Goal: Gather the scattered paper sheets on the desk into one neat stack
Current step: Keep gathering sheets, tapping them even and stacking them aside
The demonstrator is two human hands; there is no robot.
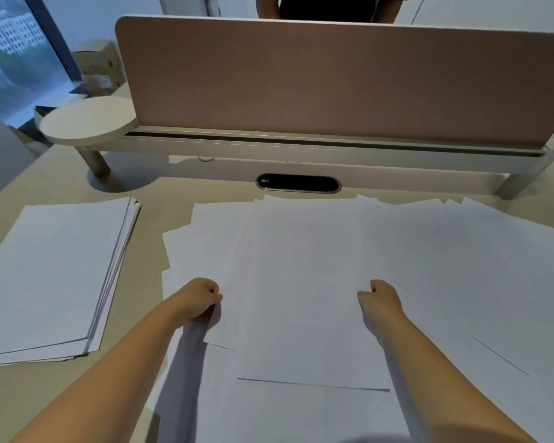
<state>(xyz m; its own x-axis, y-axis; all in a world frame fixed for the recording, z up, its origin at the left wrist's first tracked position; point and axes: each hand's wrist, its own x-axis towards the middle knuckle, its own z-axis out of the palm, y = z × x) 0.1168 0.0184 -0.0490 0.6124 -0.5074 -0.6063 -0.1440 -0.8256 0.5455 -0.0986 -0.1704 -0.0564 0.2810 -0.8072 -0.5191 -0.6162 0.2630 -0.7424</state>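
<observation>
Loose sheets [301,282], centre worktop [61,183]: left hand [202,297] & right hand [381,298] each pinch top sheet's side edges. Fingertips hidden under paper. Stack [55,276] at 9 o'clock; sheets at 3 o'clock cut off by frame.

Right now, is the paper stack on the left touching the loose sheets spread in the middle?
Apart. The head view shows a strip of bare desk between the stack and the nearest loose sheets.

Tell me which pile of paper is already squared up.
The stack on the desk's left side: its edges roughly line up, and neither hand touches it. The sheets in the middle lie fanned and overlapping.
</observation>
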